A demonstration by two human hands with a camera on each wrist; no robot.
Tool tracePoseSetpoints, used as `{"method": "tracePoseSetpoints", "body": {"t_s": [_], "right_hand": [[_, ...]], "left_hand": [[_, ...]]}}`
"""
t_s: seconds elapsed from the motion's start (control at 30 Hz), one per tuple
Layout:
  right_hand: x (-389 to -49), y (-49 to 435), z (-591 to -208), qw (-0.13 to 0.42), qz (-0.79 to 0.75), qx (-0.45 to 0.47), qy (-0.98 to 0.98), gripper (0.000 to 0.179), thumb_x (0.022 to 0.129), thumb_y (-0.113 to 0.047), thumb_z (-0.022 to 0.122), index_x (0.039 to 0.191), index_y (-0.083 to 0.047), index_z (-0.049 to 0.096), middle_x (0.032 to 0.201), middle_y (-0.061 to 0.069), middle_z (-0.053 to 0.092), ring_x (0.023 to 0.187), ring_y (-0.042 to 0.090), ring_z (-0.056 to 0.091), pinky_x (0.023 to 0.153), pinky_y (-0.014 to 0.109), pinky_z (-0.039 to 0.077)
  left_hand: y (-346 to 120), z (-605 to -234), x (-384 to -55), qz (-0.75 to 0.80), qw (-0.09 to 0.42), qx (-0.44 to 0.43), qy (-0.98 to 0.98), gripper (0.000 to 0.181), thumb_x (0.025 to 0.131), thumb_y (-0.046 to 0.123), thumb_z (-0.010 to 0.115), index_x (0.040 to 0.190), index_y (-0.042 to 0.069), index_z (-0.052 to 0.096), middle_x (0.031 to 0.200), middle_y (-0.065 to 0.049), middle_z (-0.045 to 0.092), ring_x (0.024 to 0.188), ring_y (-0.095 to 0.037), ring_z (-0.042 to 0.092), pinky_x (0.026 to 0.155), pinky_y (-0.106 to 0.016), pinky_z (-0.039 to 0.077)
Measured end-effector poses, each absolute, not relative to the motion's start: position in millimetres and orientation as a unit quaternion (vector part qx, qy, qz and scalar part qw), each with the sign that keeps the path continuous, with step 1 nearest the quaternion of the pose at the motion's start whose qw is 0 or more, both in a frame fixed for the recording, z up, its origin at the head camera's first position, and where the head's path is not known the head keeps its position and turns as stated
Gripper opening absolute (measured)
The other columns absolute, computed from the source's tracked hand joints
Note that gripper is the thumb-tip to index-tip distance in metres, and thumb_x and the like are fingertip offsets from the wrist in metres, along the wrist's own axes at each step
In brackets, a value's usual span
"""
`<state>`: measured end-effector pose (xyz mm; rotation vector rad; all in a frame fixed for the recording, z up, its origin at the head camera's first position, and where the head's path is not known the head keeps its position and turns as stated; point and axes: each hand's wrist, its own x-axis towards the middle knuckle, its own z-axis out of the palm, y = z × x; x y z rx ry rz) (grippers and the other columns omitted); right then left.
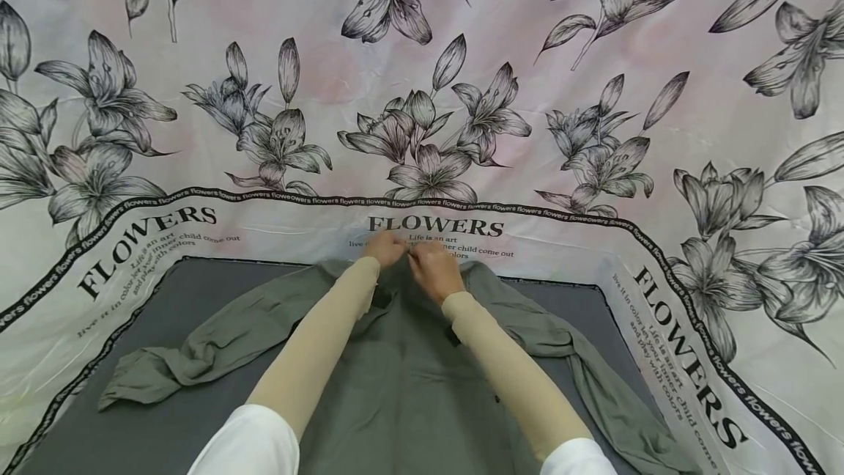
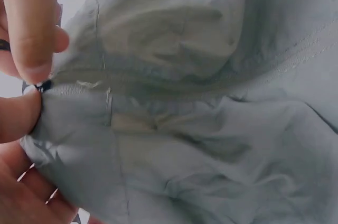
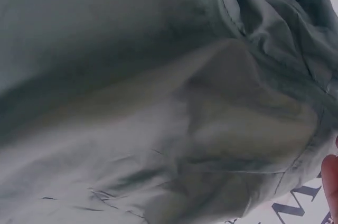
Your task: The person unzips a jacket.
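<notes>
- Grey-green cloth makes up the garment (image 1: 395,387), which lies spread on the dark grey worktop (image 1: 217,277), its top edge gathered at the far side onto the flower-printed cover (image 1: 316,237).
- The left hand (image 1: 382,249) and right hand (image 1: 435,270) meet at that top edge, both seeming to pinch it between thumb and fingers; the right wrist view shows only a fingertip, so that grip is judged from the head view.
- In the left wrist view, a finger from above and a thumb from below close at a small dark piece (image 2: 43,85); which hand owns each is hard to tell.
- That dark piece could slip away, since so little of it shows between the fingertips and the thin cloth around it buckles easily.
- Cloth could get caught beside the dark piece, because loose puckers (image 2: 227,145) lie near the seamed band (image 2: 174,89) that leads towards it.
- Pulling harder with one hand would likely skew the top edge, as nothing visible weighs the garment down.
- A lift could drag the body into fresh folds and swing the left sleeve (image 1: 198,354) or right sleeve (image 1: 606,380) out of line; both lie slack and creased.
- The forearms reach over the body, so a lowered cuff might rub the cloth crooked unnoticed.
</notes>
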<state>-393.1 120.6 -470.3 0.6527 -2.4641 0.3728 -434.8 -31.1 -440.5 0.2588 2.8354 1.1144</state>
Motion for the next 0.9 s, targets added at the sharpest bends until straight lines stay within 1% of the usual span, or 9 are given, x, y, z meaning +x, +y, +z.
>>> {"method": "tracePoseSetpoints", "body": {"t_s": [0.1,0.23,0.3,0.37,0.4,0.47,0.53,0.6,0.9], "right_hand": [[-390,121,-473,0.280,0.135,0.261,-0.914,0.006,0.095,-0.014,0.071,0.093,-0.008,0.073,0.089,0.006,0.074,0.085,0.023,0.069,0.093,0.041,0.057],[-387,122,-476,0.277,0.130,0.273,-0.912,0.007,0.096,-0.014,0.070,0.095,-0.008,0.074,0.087,0.004,0.074,0.083,0.022,0.068,0.094,0.039,0.057],[-386,123,-478,0.275,0.130,0.273,-0.913,0.007,0.096,-0.014,0.070,0.094,-0.009,0.074,0.086,0.003,0.074,0.082,0.021,0.067,0.093,0.038,0.057],[-384,125,-479,0.276,0.133,0.276,-0.911,0.006,0.096,-0.014,0.070,0.093,-0.009,0.074,0.085,0.003,0.073,0.082,0.020,0.066,0.087,0.036,0.058],[-383,125,-479,0.277,0.135,0.280,-0.909,0.006,0.095,-0.013,0.070,0.093,-0.009,0.073,0.085,0.003,0.073,0.081,0.020,0.066,0.089,0.037,0.057],[-381,126,-480,0.279,0.141,0.288,-0.905,0.006,0.095,-0.013,0.071,0.092,-0.008,0.073,0.084,0.003,0.073,0.079,0.019,0.067,0.090,0.037,0.057],[-380,127,-481,0.281,0.145,0.295,-0.902,0.007,0.095,-0.013,0.070,0.093,-0.007,0.073,0.084,0.004,0.073,0.078,0.019,0.067,0.088,0.037,0.057],[-379,128,-482,0.283,0.149,0.294,-0.901,0.007,0.096,-0.013,0.070,0.095,-0.007,0.073,0.086,0.004,0.073,0.079,0.020,0.068,0.091,0.038,0.056],[-373,132,-483,0.299,0.150,0.292,-0.896,0.006,0.095,-0.013,0.071,0.094,-0.008,0.074,0.086,0.004,0.073,0.081,0.022,0.064,0.076,0.036,0.055]], "left_hand": [[-29,-441,-434,0.356,0.031,0.065,0.932,0.041,0.101,0.021,0.054,0.061,0.012,0.048,0.084,-0.011,0.058,0.061,-0.016,0.037,0.059,-0.031,0.032],[-26,-439,-430,0.346,0.027,0.051,0.937,0.039,0.103,0.024,0.054,0.068,0.009,0.060,0.066,-0.006,0.053,0.059,-0.017,0.040,0.058,-0.031,0.033],[-25,-438,-428,0.342,0.027,0.048,0.938,0.036,0.103,0.024,0.054,0.076,0.006,0.068,0.070,-0.005,0.059,0.063,-0.020,0.048,0.061,-0.032,0.037],[-23,-438,-426,0.344,0.025,0.042,0.938,0.031,0.103,0.025,0.055,0.093,0.006,0.077,0.089,-0.007,0.072,0.078,-0.023,0.060,0.069,-0.035,0.045],[-23,-438,-425,0.346,0.026,0.038,0.937,0.030,0.103,0.026,0.055,0.102,0.006,0.078,0.102,-0.009,0.074,0.090,-0.025,0.065,0.077,-0.037,0.049],[-22,-438,-424,0.349,0.027,0.030,0.936,0.031,0.103,0.028,0.055,0.115,0.007,0.076,0.124,-0.011,0.072,0.111,-0.030,0.065,0.093,-0.045,0.050],[-22,-439,-424,0.350,0.028,0.023,0.936,0.033,0.103,0.029,0.055,0.122,0.010,0.073,0.135,-0.011,0.067,0.126,-0.031,0.061,0.105,-0.051,0.045],[-21,-439,-424,0.352,0.027,0.021,0.935,0.033,0.103,0.030,0.055,0.123,0.010,0.073,0.137,-0.010,0.066,0.130,-0.032,0.058,0.109,-0.054,0.042],[-16,-439,-424,0.357,0.021,0.013,0.934,0.034,0.104,0.031,0.054,0.121,0.009,0.074,0.133,-0.010,0.069,0.125,-0.031,0.061,0.108,-0.053,0.043]]}}
